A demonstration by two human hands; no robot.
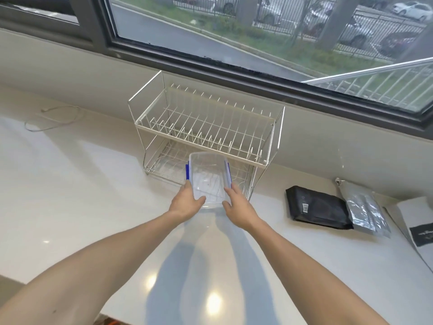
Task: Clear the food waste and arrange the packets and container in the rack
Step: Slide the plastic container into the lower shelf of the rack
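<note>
Fingers [198,200] of the left hand [185,202] closed on the near left corner of the clear container [208,179]; the right hand [239,207] clamps the near right corner, thumb on the rim. Container empty, lidless, blue latches on both long sides. Held tilted, its far end at the front opening of the rack [206,127], level with the lower tier; whether it touches the wire cannot be told. Rack is white wire, two tiers, standing on the white desk [82,195] against the wall under the window. Right of the rack, flat on the desk: a black packet [316,207], and touching its far side a silver packet [363,207]. Left of the rack, well apart, a thin white cable [54,118] lies looped.
</note>
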